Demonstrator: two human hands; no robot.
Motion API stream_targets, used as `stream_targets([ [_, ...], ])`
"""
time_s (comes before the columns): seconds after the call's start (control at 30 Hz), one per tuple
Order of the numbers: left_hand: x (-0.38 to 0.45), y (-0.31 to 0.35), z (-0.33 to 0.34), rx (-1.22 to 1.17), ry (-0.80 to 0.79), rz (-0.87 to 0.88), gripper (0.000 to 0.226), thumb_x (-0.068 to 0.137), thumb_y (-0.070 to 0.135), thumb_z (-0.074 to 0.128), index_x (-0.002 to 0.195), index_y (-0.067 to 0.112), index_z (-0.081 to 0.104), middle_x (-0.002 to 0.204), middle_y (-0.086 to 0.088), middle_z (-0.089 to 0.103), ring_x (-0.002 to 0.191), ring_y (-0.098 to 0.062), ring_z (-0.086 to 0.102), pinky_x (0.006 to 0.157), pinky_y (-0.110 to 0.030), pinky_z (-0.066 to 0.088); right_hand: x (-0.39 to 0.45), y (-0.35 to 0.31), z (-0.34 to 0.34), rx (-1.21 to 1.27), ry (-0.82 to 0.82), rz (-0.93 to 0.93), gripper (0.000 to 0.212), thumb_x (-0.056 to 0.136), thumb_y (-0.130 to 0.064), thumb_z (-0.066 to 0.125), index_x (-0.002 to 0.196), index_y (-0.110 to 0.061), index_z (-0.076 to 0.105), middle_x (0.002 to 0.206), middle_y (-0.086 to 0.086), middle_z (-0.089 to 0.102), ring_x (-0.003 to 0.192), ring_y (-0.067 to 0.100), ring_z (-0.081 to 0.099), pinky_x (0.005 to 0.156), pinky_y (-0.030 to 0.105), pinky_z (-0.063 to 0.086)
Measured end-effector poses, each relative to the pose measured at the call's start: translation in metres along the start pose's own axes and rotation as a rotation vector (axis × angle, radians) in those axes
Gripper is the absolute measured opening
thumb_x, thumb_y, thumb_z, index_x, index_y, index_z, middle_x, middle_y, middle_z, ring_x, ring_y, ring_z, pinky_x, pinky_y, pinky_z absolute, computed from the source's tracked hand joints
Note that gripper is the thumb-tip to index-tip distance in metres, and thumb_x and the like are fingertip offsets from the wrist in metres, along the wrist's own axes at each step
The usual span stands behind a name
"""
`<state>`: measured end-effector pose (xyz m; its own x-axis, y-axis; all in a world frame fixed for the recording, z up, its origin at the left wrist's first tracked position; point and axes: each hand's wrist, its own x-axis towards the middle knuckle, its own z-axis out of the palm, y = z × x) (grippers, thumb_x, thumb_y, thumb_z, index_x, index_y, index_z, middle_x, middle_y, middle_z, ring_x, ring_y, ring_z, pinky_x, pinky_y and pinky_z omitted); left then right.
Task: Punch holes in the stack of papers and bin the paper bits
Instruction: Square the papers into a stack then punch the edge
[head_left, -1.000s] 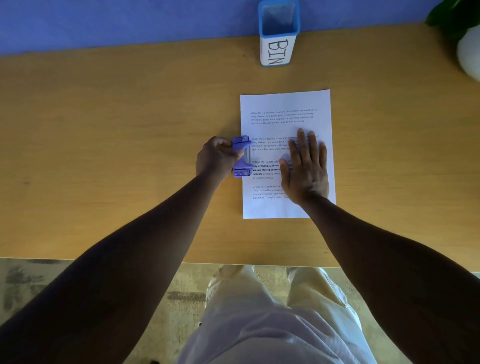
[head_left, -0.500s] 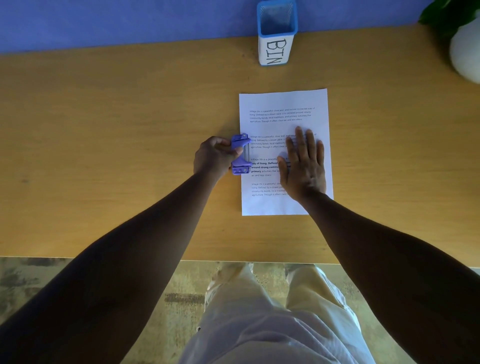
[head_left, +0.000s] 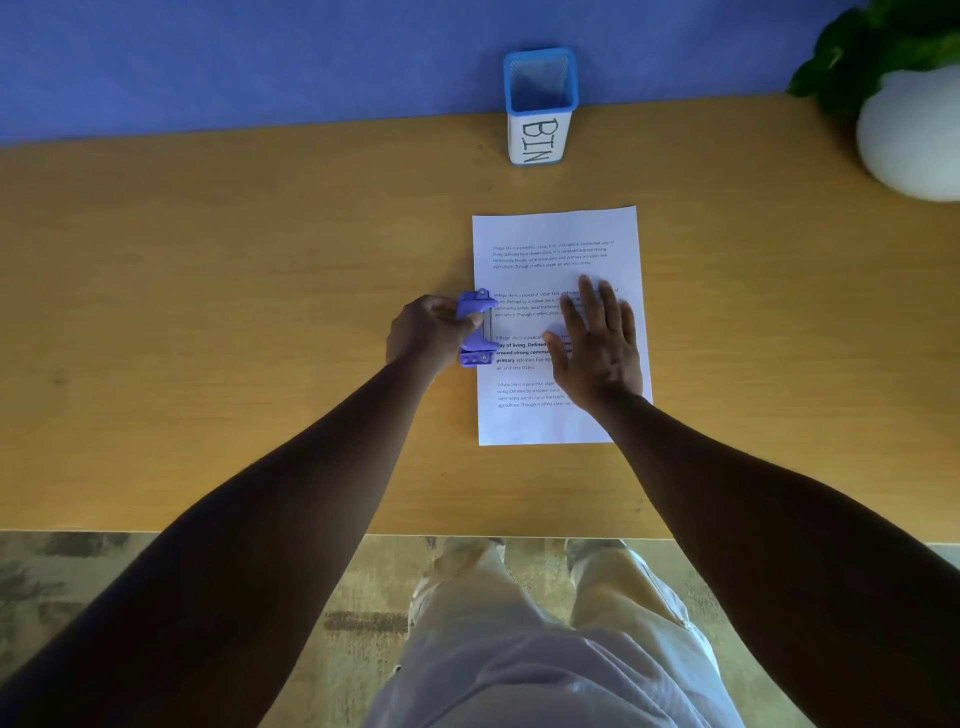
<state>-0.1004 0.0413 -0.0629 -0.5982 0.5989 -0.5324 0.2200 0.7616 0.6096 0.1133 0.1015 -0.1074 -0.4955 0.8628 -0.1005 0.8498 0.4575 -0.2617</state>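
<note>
A white stack of printed papers (head_left: 556, 228) lies on the wooden desk (head_left: 208, 312), long side running away from me. A purple hole punch (head_left: 477, 328) sits at the middle of the stack's left edge, its jaws over the paper margin. My left hand (head_left: 428, 332) grips the punch from the left, thumb on its top. My right hand (head_left: 597, 343) lies flat on the page with fingers spread, holding the stack down. A blue mesh cup labelled BIN (head_left: 540, 106) stands at the desk's back edge, beyond the papers.
A white round pot with a green plant (head_left: 909, 130) stands at the back right corner. A blue wall runs behind the desk. The desk's front edge is near my legs, with patterned floor below.
Both hands and the punch keep their places on the paper; only the camera view shifted slightly.
</note>
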Motion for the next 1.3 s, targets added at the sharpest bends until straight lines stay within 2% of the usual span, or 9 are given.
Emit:
stream_targets([
  [0.37,-0.004,0.008,0.000,0.019,0.019,-0.063,0.046,0.072,0.055,0.079,0.105,0.028,0.061,0.103,0.004,0.071,0.088,-0.023,0.073,0.083,-0.039,0.060,0.005,-0.005,-0.014,-0.044,-0.114,0.025,0.062,0.100,-0.047,0.039,0.152,-0.016,0.029,0.164,0.008,0.009,0.151,0.030,0.002,0.122,0.047,0.010],
  [0.47,-0.010,0.010,-0.001,0.076,0.044,-0.064,0.059,0.072,0.063,0.075,0.114,0.024,0.062,0.101,0.007,0.070,0.084,-0.018,0.069,0.067,-0.029,0.054,0.004,-0.005,-0.018,-0.032,-0.150,0.021,0.066,0.100,-0.049,0.038,0.154,-0.015,0.022,0.165,0.007,0.002,0.151,0.029,-0.005,0.123,0.046,0.007],
  [0.6,-0.025,0.009,0.001,0.116,0.057,-0.034,0.048,0.071,0.068,0.073,0.084,0.026,0.054,0.091,0.007,0.061,0.081,-0.018,0.059,0.061,-0.028,0.046,-0.002,-0.002,-0.026,0.010,-0.140,0.018,0.071,0.099,-0.051,0.039,0.154,-0.013,0.018,0.165,0.008,0.000,0.151,0.027,-0.008,0.123,0.046,0.008],
  [0.73,-0.035,0.003,0.007,0.149,0.006,-0.082,0.085,0.065,0.072,0.075,0.114,0.004,0.062,0.107,-0.011,0.071,0.097,-0.029,0.068,0.065,-0.034,0.050,-0.010,0.004,-0.035,0.034,-0.133,0.049,0.069,0.099,-0.050,0.040,0.153,-0.012,0.022,0.164,0.009,0.003,0.151,0.028,-0.005,0.122,0.047,0.011],
  [0.83,-0.045,-0.003,0.012,0.030,0.003,-0.181,0.098,0.064,0.066,0.082,0.133,0.004,0.050,0.132,-0.007,0.062,0.114,-0.026,0.062,0.073,-0.032,0.046,-0.015,0.009,-0.041,0.036,-0.149,0.098,0.070,0.098,-0.051,0.040,0.154,-0.012,0.020,0.164,0.009,0.004,0.151,0.028,-0.003,0.122,0.046,0.013],
  [1.0,-0.058,-0.011,0.015,0.058,-0.030,-0.243,0.089,0.067,0.063,0.081,0.132,0.006,0.055,0.119,-0.007,0.069,0.085,-0.021,0.062,0.062,-0.026,0.043,-0.029,0.016,-0.049,0.105,-0.192,0.189,0.070,0.098,-0.051,0.042,0.153,-0.013,0.022,0.165,0.008,0.005,0.151,0.026,0.001,0.119,0.043,0.022],
  [1.13,-0.064,-0.013,0.018,0.114,-0.042,-0.248,0.070,0.070,0.059,0.080,0.116,0.008,0.066,0.101,-0.009,0.074,0.078,-0.024,0.069,0.052,-0.025,0.041,-0.042,0.019,-0.054,0.115,-0.185,0.240,0.068,0.095,-0.049,0.048,0.150,-0.012,0.029,0.162,0.012,0.014,0.148,0.028,0.013,0.112,0.045,0.034],
  [1.23,-0.068,-0.011,0.021,0.170,-0.057,-0.243,0.056,0.075,0.054,0.078,0.112,0.012,0.069,0.103,-0.004,0.074,0.077,-0.021,0.065,0.063,-0.025,0.044,-0.045,0.018,-0.058,0.125,-0.182,0.259,0.066,0.095,-0.046,0.051,0.148,-0.012,0.031,0.158,0.013,0.022,0.142,0.031,0.023,0.107,0.045,0.038],
  [1.3,-0.070,-0.010,0.025,0.184,-0.065,-0.240,0.058,0.077,0.052,0.078,0.118,0.013,0.068,0.116,-0.005,0.073,0.094,-0.024,0.068,0.071,-0.026,0.044,-0.045,0.018,-0.060,0.152,-0.174,0.274,0.064,0.094,-0.044,0.052,0.146,-0.012,0.033,0.155,0.013,0.028,0.137,0.031,0.028,0.104,0.045,0.040],
])
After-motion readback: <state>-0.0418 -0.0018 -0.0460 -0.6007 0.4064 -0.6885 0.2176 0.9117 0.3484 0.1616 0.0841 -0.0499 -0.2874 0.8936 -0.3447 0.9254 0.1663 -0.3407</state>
